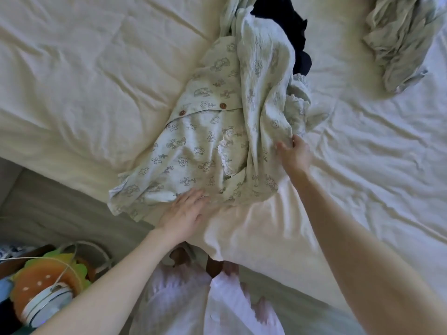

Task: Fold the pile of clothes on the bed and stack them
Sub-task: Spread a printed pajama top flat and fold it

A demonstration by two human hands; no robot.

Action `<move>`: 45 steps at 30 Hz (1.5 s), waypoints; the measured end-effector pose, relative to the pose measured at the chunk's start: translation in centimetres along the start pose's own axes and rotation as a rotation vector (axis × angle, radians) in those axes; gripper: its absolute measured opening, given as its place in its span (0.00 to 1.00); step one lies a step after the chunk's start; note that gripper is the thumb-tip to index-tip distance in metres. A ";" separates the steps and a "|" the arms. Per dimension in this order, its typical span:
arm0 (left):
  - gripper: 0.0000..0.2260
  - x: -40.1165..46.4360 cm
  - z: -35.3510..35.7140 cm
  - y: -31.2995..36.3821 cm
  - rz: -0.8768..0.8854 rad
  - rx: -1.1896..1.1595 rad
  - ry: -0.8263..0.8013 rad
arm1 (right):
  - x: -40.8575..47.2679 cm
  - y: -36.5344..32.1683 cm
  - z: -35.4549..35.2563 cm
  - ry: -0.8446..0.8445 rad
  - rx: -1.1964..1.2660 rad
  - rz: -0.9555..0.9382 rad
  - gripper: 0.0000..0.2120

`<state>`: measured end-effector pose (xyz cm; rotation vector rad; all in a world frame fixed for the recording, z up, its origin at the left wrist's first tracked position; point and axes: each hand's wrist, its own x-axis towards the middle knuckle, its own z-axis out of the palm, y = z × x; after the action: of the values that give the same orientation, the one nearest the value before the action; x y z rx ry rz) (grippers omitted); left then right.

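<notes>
A pale printed pyjama garment (193, 146) with two brown buttons and lace trim lies spread across the near corner of the bed (84, 81). My left hand (185, 212) lies flat, fingers straight, on its lower hem. My right hand (294, 153) pinches a raised fold of the same printed cloth at the garment's right side. A dark navy garment (290, 22) lies partly under the printed cloth at the top. A crumpled grey-green garment (401, 37) sits apart at the upper right.
The bed's cream sheet is wrinkled all around. Beside the bed at lower left, on the grey floor (48, 209), stand a burger-shaped cushion (46, 274) and a white round device (46, 305) with a cable. My pale pink clothing (193, 305) fills the bottom centre.
</notes>
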<state>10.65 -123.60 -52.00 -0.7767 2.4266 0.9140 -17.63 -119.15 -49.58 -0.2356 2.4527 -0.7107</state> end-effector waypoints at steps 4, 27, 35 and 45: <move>0.26 0.9 -2.4 1.3 -0.010 -0.115 0.155 | -3.8 -0.3 0.5 0.084 -0.104 -0.135 0.16; 0.19 4.1 -4.8 4.7 0.090 0.194 -0.103 | 2.5 1.0 -1.7 -0.022 0.046 0.088 0.33; 0.30 2.5 -5.9 4.3 0.129 0.004 0.055 | 3.3 -2.4 -1.9 0.244 0.901 0.497 0.08; 0.31 6.1 -18.3 11.9 0.323 -0.124 0.281 | -8.1 -3.5 -9.2 0.137 0.732 -0.233 0.17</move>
<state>-4.96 -131.06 -37.38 -0.5973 2.8212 1.1512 -16.17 -115.54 -37.46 -0.1849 2.1268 -1.7050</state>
